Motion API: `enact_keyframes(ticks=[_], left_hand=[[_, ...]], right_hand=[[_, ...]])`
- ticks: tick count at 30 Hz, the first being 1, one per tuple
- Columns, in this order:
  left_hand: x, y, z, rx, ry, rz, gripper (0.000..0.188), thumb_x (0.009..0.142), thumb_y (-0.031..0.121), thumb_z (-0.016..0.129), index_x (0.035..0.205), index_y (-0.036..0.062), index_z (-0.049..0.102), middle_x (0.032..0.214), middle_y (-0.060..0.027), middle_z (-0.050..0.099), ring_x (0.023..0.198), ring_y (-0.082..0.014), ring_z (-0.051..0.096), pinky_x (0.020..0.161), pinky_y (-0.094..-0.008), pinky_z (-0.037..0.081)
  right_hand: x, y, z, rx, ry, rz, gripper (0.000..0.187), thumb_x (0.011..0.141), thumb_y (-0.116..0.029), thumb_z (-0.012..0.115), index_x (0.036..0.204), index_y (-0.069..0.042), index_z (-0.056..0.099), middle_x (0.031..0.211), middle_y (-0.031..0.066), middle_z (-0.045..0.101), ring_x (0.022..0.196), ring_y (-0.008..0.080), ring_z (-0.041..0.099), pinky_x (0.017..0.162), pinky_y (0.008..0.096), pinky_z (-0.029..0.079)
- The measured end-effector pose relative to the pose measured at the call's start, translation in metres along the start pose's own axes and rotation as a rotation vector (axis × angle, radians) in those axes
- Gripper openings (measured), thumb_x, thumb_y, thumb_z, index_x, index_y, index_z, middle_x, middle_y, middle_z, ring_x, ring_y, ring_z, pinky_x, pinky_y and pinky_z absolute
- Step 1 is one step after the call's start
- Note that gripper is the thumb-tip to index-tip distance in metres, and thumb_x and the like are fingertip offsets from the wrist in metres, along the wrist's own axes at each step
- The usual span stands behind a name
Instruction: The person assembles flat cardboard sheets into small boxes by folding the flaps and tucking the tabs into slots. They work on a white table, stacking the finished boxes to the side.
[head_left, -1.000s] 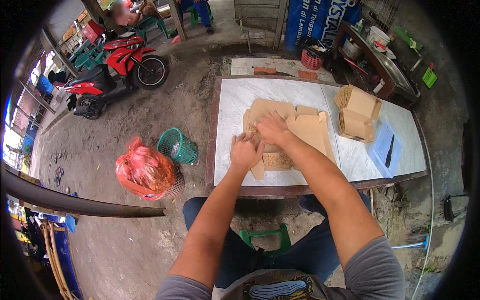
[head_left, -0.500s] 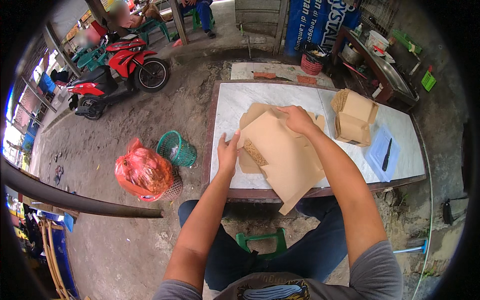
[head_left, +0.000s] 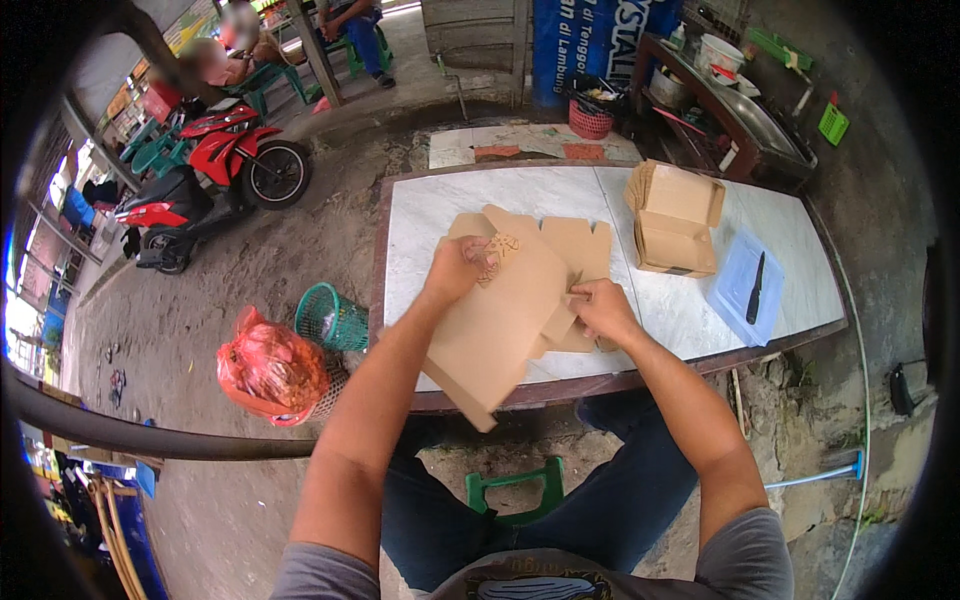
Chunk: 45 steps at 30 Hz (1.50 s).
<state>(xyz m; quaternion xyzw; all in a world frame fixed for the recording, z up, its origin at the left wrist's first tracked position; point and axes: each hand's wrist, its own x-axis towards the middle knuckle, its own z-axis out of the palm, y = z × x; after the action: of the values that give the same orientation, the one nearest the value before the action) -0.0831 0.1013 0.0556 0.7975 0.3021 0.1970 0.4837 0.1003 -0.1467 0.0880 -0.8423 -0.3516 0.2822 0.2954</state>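
My left hand [head_left: 455, 270] grips the top edge of a flat brown cardboard box blank [head_left: 495, 320], tilted up off the white marble table [head_left: 420, 215], its lower corner hanging past the table's front edge. My right hand [head_left: 603, 308] pinches a side flap of the same blank near the table's front edge. Under it lies a small stack of more flat blanks [head_left: 580, 250]. A folded, open cardboard box [head_left: 675, 230] stands to the right, at the table's middle.
A clear blue plastic lid with a black knife [head_left: 755, 287] lies at the table's right. On the ground at left sit a green basket [head_left: 330, 318] and an orange-red bag [head_left: 270, 365]. A red motorbike [head_left: 215, 165] is parked beyond. A green stool [head_left: 515, 488] stands between my legs.
The blank has been lifted off the stack and swung toward me. My left hand has gone to its top edge and my right hand has dropped from the far edge to a side flap.
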Motion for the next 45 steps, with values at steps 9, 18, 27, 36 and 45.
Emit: enact_keyframes(ticks=[9,18,27,36,45], left_hand=[[0.039,0.034,0.003,0.671,-0.378,0.255,0.047,0.088,0.031,0.081,0.132,0.0184,0.075,0.109,-0.0108,0.075,0.106,-0.0316,0.070,0.100,-0.0432,0.052],[-0.031,0.019,0.049,0.751,-0.282,0.637,0.028,0.089,0.029,0.076,0.106,0.0064,0.072,0.113,-0.0138,0.068,0.101,-0.0362,0.069,0.086,-0.0488,0.056],[-0.033,-0.001,0.079,0.697,0.003,0.476,0.062,0.097,0.044,0.069,0.140,0.0004,0.059,0.130,-0.0182,0.060,0.103,-0.0415,0.068,0.088,-0.0502,0.057],[-0.039,-0.015,0.082,0.719,0.021,0.527,0.060,0.099,0.044,0.067,0.141,0.0014,0.061,0.133,-0.0151,0.059,0.105,-0.0382,0.063,0.092,-0.0493,0.054],[-0.044,-0.011,0.086,0.756,0.051,0.492,0.062,0.101,0.047,0.064,0.144,0.0019,0.059,0.133,-0.0147,0.058,0.106,-0.0370,0.061,0.093,-0.0490,0.053]], right_hand=[[0.060,0.003,-0.021,-0.248,0.119,-0.297,0.047,0.084,-0.034,0.084,0.123,-0.009,0.075,0.113,0.0172,0.077,0.110,0.0369,0.072,0.094,0.0480,0.056],[0.142,0.000,0.015,-0.206,-0.033,-0.435,0.061,0.082,-0.023,0.087,0.136,-0.007,0.064,0.127,0.0154,0.070,0.120,0.0325,0.067,0.101,0.0433,0.053],[0.163,-0.001,0.018,-0.388,-0.118,-0.423,0.059,0.075,-0.015,0.092,0.126,-0.007,0.064,0.122,0.0150,0.071,0.117,0.0330,0.067,0.099,0.0436,0.054],[0.122,-0.008,0.015,-0.143,-0.120,-0.321,0.037,0.079,-0.012,0.085,0.113,-0.005,0.072,0.122,0.0162,0.072,0.121,0.0346,0.067,0.097,0.0447,0.054],[0.103,0.028,0.031,-0.220,0.167,-0.596,0.018,0.083,-0.010,0.075,0.099,-0.014,0.082,0.098,0.0087,0.067,0.102,0.0325,0.066,0.085,0.0442,0.055]])
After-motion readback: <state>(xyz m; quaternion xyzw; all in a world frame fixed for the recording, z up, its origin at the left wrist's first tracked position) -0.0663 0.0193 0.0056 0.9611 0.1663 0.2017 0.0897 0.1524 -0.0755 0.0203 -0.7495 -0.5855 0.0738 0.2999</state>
